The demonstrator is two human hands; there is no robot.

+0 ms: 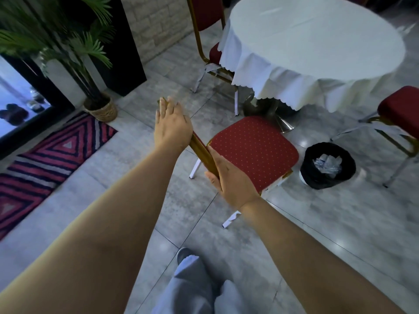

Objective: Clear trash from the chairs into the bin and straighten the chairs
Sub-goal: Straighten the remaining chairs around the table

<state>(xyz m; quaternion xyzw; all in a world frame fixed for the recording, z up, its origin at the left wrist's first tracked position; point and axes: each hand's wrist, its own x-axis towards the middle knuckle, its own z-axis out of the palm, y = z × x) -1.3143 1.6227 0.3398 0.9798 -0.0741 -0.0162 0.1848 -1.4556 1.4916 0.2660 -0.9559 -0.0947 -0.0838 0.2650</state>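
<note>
Apparently trash sits in bin (327, 165); chair (254, 150) seat bare, left hand (171, 125) flat-fingered, right hand (229, 177) gripping its backrest; straightening unfinished.

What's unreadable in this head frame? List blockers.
- Backrest of the near chair: seen edge-on and covered by the left hand and right hand; the fingers' grip is hidden.
- Bin: contents too small and dim to identify.
- Far chair: seat hidden by the tablecloth.
- Right chair: cut off by the frame edge.
</note>
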